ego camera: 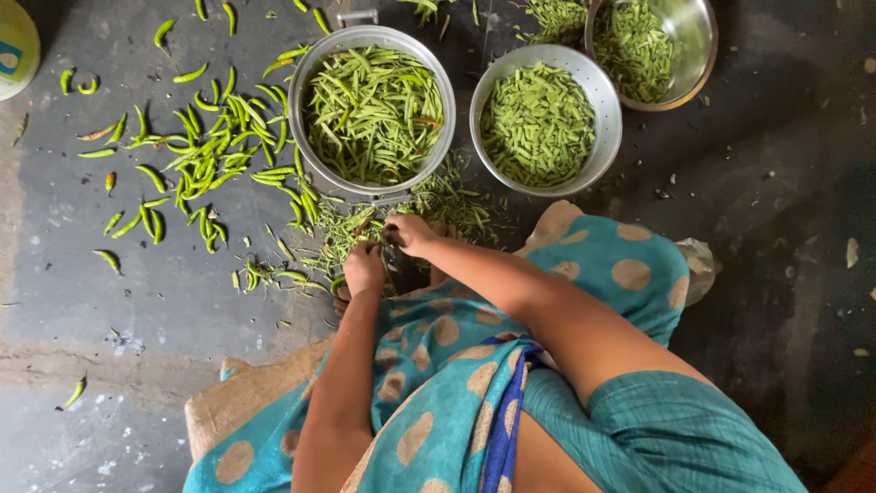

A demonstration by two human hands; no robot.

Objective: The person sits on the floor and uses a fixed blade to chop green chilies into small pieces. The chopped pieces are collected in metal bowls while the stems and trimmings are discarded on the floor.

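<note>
My left hand (364, 267) is closed low over a small heap of green trimmings (339, 236) on the dark floor. My right hand (408, 232) is beside it, fingers pinched together on a thin green bean stalk; what sits between the two hands is hard to make out. Just beyond both hands stands a large steel pot (315, 64) full of long green beans. To its left, whole green chillies (210, 151) lie scattered on the floor.
A steel colander (610, 123) with chopped green pieces stands right of the pot, and a steel bowl (698, 46) with more cut greens is behind it. A yellow container (16, 46) is at the far left. I sit on a burlap sack (233, 397).
</note>
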